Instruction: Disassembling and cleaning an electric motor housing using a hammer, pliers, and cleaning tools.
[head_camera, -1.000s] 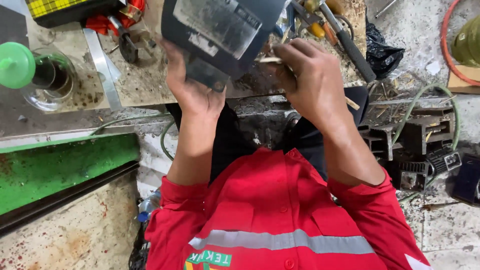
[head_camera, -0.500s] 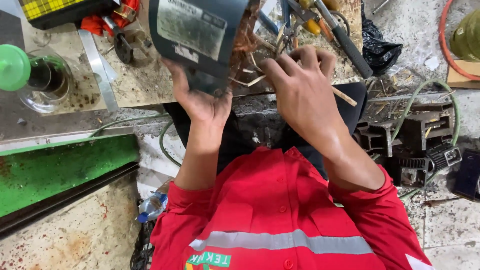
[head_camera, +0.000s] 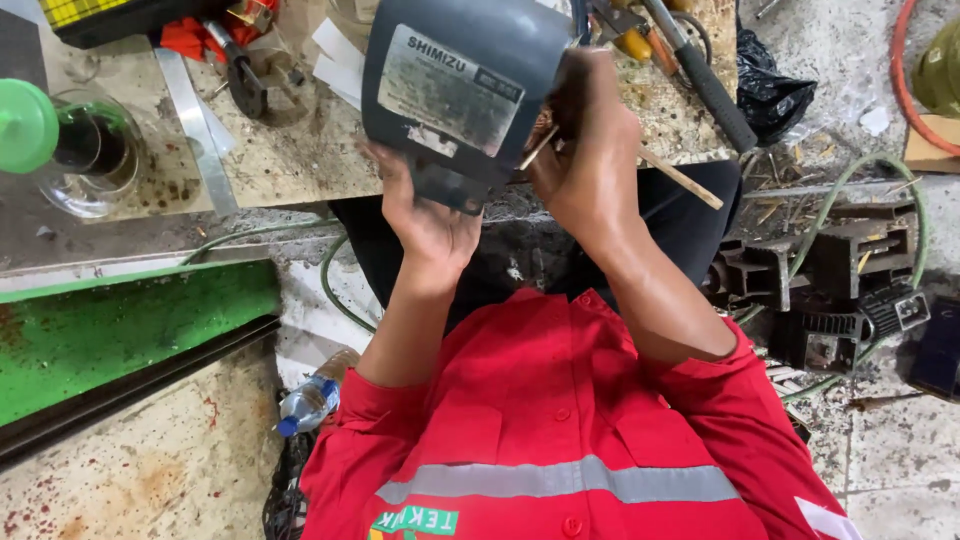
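Overhead, left hand (head_camera: 425, 215) gripping grey motor housing (head_camera: 465, 90) with rectangular silver label (head_camera: 447, 90), right hand (head_camera: 585, 165) pinching wooden stick (head_camera: 680, 178).

The dark grey motor housing (head_camera: 460, 90) looks like matt painted metal with a worn paper label (head_camera: 448, 88), above a rough, stained worktop (head_camera: 290, 160).

Taking the grey motor housing (head_camera: 465, 95) as landmark: to its left a bare patch of the workbench (head_camera: 290, 160) is lying open as far as the metal strip (head_camera: 190, 115), beyond which the glass jar with the green lid (head_camera: 70, 145) is blocking the way. To its right, the black-handled tool (head_camera: 700, 80) and the thin wooden stick (head_camera: 675, 175) are crowding the bench edge. Above it, red and black tools (head_camera: 220, 45) are cluttering the top left, while below it both forearms are filling the gap toward the red shirt (head_camera: 560, 420).
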